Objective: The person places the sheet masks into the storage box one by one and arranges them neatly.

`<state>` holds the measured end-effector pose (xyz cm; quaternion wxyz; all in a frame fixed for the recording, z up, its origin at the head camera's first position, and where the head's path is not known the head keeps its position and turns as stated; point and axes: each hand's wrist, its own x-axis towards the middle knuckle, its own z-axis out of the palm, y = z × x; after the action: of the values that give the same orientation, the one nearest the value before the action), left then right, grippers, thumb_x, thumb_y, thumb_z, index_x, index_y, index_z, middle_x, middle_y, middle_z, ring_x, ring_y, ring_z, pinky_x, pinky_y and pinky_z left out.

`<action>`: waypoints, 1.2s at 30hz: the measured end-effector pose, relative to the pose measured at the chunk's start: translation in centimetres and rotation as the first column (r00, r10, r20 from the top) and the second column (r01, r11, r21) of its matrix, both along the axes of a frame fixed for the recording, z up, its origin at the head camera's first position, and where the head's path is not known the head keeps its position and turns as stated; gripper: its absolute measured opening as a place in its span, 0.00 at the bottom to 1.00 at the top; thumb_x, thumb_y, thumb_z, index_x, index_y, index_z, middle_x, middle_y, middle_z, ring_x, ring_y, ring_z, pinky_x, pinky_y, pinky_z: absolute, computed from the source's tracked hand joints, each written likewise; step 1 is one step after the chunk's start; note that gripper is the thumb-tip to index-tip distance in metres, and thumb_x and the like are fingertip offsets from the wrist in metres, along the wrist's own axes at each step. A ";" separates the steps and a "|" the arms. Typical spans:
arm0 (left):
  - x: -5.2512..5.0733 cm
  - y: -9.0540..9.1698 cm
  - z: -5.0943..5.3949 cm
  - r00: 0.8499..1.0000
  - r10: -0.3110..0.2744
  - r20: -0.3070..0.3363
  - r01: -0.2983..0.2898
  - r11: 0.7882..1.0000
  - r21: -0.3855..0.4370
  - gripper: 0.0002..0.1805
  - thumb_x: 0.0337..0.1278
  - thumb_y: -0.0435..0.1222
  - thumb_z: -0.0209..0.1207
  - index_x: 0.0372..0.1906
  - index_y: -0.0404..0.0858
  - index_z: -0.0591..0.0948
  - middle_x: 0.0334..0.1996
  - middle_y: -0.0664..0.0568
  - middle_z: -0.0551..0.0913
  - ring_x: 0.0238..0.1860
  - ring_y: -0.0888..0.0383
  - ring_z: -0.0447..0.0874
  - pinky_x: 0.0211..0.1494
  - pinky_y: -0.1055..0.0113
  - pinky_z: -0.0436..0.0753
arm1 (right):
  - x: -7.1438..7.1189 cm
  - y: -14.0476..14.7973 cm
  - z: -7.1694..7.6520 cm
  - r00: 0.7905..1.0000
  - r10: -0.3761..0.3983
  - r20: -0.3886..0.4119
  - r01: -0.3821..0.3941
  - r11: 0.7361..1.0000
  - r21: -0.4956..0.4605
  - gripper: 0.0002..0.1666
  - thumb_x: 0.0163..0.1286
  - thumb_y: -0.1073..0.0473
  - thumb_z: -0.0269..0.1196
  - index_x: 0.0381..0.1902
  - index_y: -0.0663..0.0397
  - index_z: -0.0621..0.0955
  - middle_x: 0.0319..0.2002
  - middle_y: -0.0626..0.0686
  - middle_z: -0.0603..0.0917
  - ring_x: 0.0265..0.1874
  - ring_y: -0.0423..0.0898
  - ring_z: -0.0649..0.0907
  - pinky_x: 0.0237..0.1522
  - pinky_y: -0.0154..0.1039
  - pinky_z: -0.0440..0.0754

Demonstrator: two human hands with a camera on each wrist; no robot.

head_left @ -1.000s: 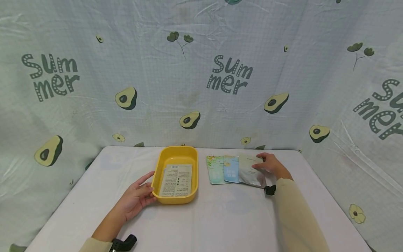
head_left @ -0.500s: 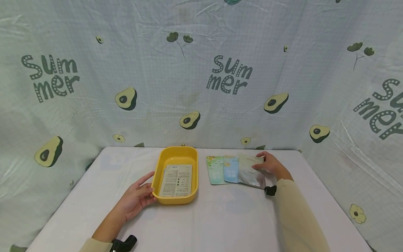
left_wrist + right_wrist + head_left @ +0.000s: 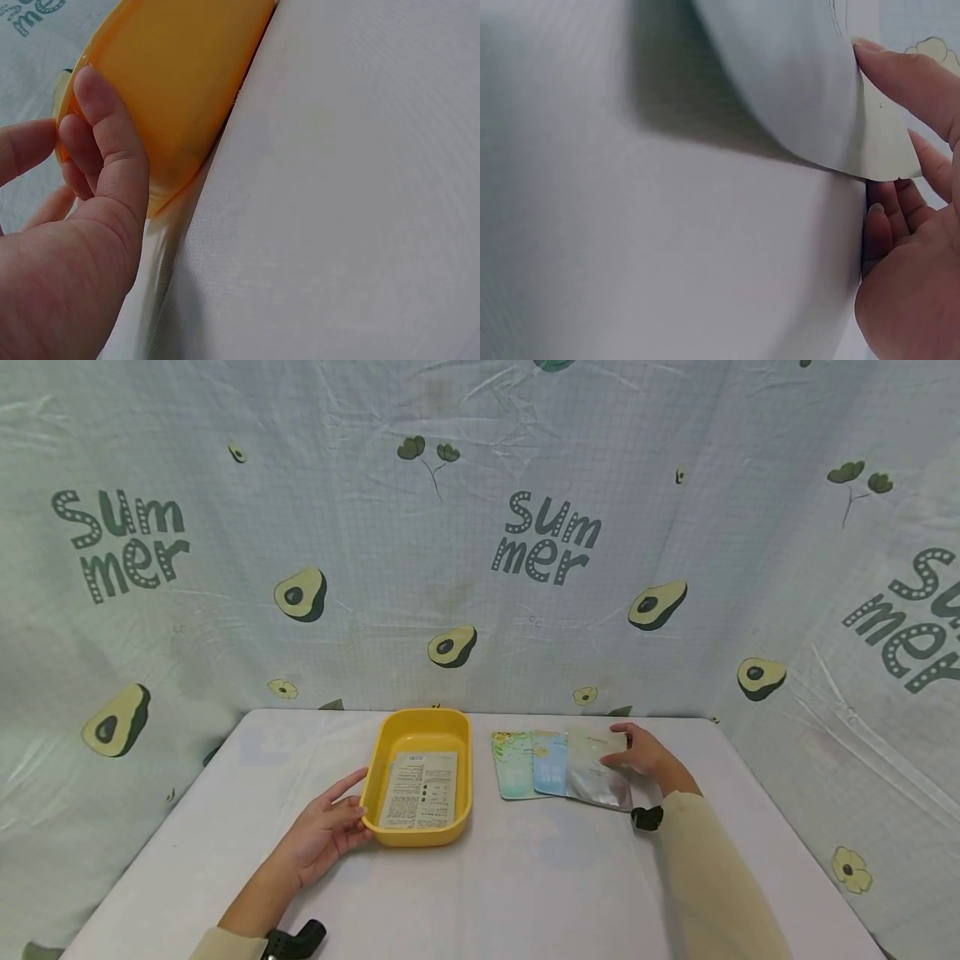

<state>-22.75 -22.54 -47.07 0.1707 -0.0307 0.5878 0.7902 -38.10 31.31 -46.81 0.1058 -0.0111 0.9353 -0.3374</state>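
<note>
Silver packet [image 3: 592, 775] pinched at its right side by the right hand [image 3: 649, 758]

The silver packet is lain at the right end of a short overlapping row, its long axis set near to far. Its right side is pinched between the right thumb and fingers [image 3: 936, 166], towards the far corner; in the right wrist view an edge is seen bowed up off the surface [image 3: 480, 893], with a shadow cast beneath. The packet is thus placed directly to the left of the right hand, by far the nearer of the two.

The blue packet [image 3: 550, 767] is partly covered by the silver one, and the green packet [image 3: 514, 768] is in turn partly covered by the blue.

Farther left, past a bare stretch of surface, the yellow tray [image 3: 414, 838] is set, its long axis likewise near to far. It is held at its near left corner by the left hand [image 3: 328, 832], the rim caught between bent fingers. Inside it, a printed packet [image 3: 423, 789] is laid flat, and a bluish edge is shown from under its left side.

Behind everything, an avocado-print sheet [image 3: 375, 677] is hung.
</note>
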 end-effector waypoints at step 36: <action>0.1 -0.2 -0.1 1.000 -0.021 -0.009 0.022 1.000 0.012 0.41 0.73 0.29 0.53 0.84 0.48 0.49 0.50 0.52 0.79 0.41 0.58 0.82 0.51 0.65 0.87 | 2.9 -1.0 0.8 1.000 -0.016 0.000 0.016 0.979 -0.204 0.49 0.63 0.55 0.74 0.77 0.54 0.63 0.71 0.69 0.66 0.65 0.63 0.72 0.69 0.61 0.72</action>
<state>-22.62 -22.75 -47.14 0.1766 -0.0196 0.5840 0.7920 -35.15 30.30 -46.04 0.1007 -0.0145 0.8959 -0.4324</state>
